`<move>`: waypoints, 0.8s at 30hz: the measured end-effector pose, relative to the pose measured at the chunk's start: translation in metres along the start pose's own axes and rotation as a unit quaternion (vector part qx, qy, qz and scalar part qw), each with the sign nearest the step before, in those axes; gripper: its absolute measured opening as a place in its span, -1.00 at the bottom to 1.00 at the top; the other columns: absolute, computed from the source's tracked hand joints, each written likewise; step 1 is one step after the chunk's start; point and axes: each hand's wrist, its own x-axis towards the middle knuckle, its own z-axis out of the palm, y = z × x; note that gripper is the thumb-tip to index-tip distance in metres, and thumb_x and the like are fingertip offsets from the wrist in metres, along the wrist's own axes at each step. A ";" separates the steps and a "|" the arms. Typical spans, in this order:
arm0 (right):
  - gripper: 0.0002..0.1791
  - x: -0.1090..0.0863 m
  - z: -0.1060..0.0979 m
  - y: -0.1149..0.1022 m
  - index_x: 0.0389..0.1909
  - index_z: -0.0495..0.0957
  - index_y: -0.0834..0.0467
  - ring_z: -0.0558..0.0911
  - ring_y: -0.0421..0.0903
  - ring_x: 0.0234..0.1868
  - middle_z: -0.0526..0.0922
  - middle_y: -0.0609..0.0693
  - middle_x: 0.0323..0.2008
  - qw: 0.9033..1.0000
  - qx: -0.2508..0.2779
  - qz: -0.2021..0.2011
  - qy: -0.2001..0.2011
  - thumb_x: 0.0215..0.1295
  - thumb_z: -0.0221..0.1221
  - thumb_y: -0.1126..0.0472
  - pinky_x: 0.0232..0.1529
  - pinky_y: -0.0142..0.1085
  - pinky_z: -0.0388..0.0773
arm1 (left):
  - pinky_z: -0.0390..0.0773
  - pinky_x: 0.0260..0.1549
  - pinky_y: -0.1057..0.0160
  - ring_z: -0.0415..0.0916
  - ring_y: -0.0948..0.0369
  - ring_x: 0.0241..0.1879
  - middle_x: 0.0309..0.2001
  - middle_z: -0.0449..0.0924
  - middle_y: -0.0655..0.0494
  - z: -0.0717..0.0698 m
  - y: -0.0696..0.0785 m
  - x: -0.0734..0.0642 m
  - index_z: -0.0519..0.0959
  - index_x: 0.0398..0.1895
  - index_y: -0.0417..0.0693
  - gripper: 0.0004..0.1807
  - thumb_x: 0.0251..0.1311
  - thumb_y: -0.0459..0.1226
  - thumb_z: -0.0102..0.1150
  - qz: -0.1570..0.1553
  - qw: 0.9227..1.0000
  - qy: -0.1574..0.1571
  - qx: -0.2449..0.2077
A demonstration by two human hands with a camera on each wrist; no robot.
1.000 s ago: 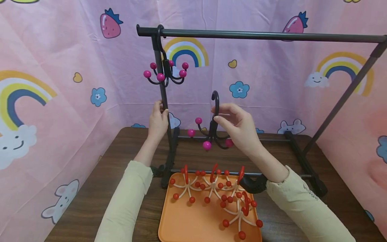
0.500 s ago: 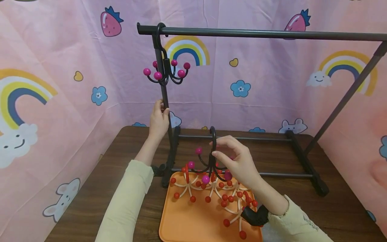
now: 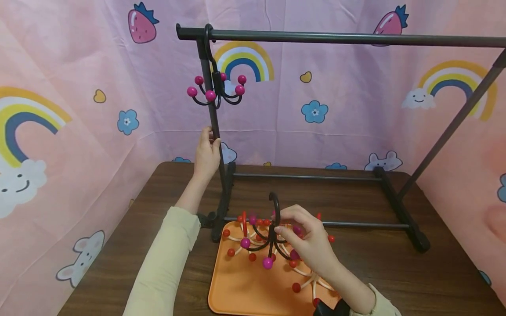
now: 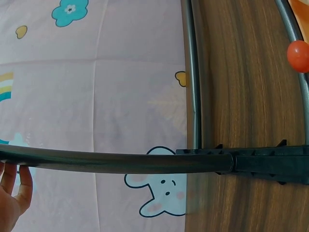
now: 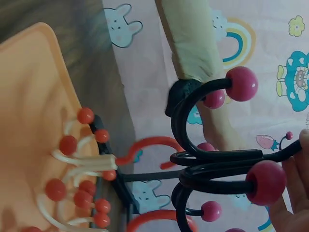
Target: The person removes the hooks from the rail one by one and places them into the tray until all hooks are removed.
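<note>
My right hand [image 3: 310, 239] pinches the stem of a black multi-arm hook hanger [image 3: 272, 237] tipped with pink balls. In the head view the hanger overlaps the back part of the orange tray [image 3: 233, 289]. The right wrist view shows its curved black arms [image 5: 217, 169] close up. My left hand [image 3: 207, 156] grips the left upright [image 3: 215, 123] of a black rack, fingers behind it and thumb in front. Higher up, a matching black hanger [image 3: 216, 83] hangs by its hook from the left end of the top bar [image 3: 300, 37].
Several cream hangers [image 3: 314, 277] with red balls and red hooks lie on the tray, partly hidden behind the right hand and the held hanger. Rack feet [image 3: 401, 210] and lower crossbars [image 3: 363, 224] stand on the wooden table [image 3: 395, 272]. A patterned cloth [image 3: 166, 83] hangs behind.
My right hand has come down with the black hanger, from in front of the rack's opening to over the tray. The left hand has stayed on the upright.
</note>
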 end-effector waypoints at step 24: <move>-0.85 -0.061 0.011 0.029 -0.27 0.54 0.09 0.54 -0.29 -0.34 0.56 -0.15 -0.29 0.991 -0.122 0.042 -0.044 0.11 0.22 0.27 -0.37 -0.40 0.54 | 0.46 -0.19 0.03 0.43 0.01 -0.05 -0.05 0.39 -0.12 0.002 0.000 0.001 0.18 0.18 -0.08 -0.63 0.34 -0.23 -0.15 -0.006 1.000 0.001 0.006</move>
